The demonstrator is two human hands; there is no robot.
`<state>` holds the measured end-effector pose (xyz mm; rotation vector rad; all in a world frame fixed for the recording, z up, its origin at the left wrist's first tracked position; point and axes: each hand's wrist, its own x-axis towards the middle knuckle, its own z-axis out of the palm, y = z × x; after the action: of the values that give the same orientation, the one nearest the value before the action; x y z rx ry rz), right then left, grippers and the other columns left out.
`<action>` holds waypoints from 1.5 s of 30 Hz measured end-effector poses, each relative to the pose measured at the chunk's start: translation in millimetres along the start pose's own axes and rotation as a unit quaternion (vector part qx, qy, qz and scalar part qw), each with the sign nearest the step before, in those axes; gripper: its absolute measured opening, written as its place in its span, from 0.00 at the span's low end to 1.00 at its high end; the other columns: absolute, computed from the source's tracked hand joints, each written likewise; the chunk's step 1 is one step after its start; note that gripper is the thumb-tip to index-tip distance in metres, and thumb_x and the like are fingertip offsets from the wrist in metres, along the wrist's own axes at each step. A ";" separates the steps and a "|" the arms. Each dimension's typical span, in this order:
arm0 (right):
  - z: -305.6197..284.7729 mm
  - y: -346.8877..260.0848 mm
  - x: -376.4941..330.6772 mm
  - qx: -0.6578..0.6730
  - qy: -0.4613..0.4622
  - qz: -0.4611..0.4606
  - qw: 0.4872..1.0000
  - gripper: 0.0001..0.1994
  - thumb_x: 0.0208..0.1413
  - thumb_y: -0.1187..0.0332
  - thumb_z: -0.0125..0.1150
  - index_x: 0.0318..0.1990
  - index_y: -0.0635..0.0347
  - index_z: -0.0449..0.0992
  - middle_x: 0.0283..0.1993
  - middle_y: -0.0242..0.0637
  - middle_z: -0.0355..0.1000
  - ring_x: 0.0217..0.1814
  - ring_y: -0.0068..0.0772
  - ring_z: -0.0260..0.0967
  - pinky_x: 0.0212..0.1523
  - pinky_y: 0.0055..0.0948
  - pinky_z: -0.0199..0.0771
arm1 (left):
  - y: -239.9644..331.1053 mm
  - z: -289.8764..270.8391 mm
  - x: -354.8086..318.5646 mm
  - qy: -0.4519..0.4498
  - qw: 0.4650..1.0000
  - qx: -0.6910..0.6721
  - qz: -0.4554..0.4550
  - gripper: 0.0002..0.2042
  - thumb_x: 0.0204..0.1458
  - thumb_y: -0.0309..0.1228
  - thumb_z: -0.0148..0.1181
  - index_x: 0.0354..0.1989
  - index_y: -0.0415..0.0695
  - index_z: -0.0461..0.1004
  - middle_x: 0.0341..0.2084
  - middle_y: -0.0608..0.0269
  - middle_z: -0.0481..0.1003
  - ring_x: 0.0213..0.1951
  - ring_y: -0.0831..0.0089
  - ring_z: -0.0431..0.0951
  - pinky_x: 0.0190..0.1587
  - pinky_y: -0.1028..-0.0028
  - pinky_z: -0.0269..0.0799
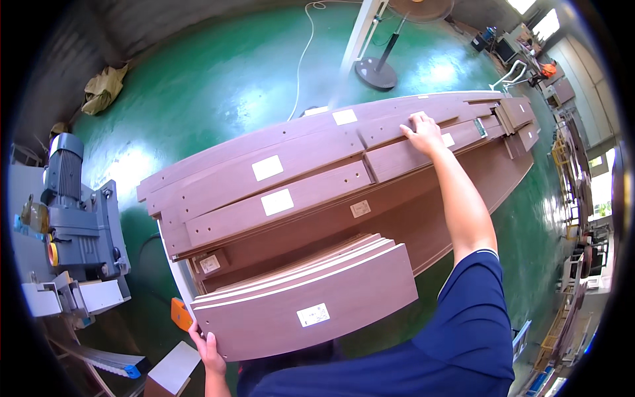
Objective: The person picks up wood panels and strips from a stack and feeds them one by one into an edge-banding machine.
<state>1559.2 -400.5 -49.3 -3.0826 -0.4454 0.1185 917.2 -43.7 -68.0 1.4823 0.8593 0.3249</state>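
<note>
In front of me stands a stack of short brown boards with pale edges and a white label on the nearest one. My left hand grips that stack's lower left corner, thumb on the front face and fingers round the edge. My right arm stretches forward across the pile. Its end, my right hand, rests over a long brown board, thumb and fingers apart; part of the fingertips is hard to make out. Other long brown panels with drilled holes and white labels lie in layers there.
A grey machine with a motor stands at the left. Beyond the pile are a round fan base, a white post and a cable on the green floor. An orange box-shaped part sits near my left hand.
</note>
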 end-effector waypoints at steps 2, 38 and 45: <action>2.4 0.7 7.8 -0.001 0.066 -0.017 0.998 0.31 0.57 0.43 0.51 0.62 0.54 0.65 0.68 0.42 0.56 0.71 0.43 0.49 0.70 0.43 0.47 | 1.4 -0.3 2.6 -0.003 1.000 -0.004 -0.014 0.29 0.57 0.40 0.48 0.63 0.39 0.49 0.56 0.53 0.59 0.58 0.65 0.61 0.63 0.66 0.52; 44.9 73.7 -243.4 0.661 0.031 0.252 0.706 0.26 0.61 0.55 0.53 0.62 0.58 0.65 0.59 0.44 0.68 0.62 0.41 0.63 0.62 0.40 0.61 | -15.5 -17.2 3.7 -0.015 0.999 -0.031 0.027 0.23 0.61 0.35 0.46 0.62 0.36 0.55 0.57 0.55 0.60 0.60 0.65 0.59 0.65 0.68 0.49; 146.5 77.8 -426.8 0.790 -0.043 0.380 0.480 0.33 0.62 0.46 0.46 0.68 0.56 0.54 0.71 0.46 0.51 0.74 0.48 0.44 0.71 0.50 0.42 | -84.0 -46.2 5.0 -0.094 0.946 -0.214 -0.225 0.33 0.63 0.55 0.35 0.68 0.41 0.53 0.67 0.59 0.55 0.68 0.64 0.53 0.68 0.65 0.46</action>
<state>1161.4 -594.2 -167.6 -1.1237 0.7317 0.3881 863.8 -16.0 -142.7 0.8672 0.8805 0.0201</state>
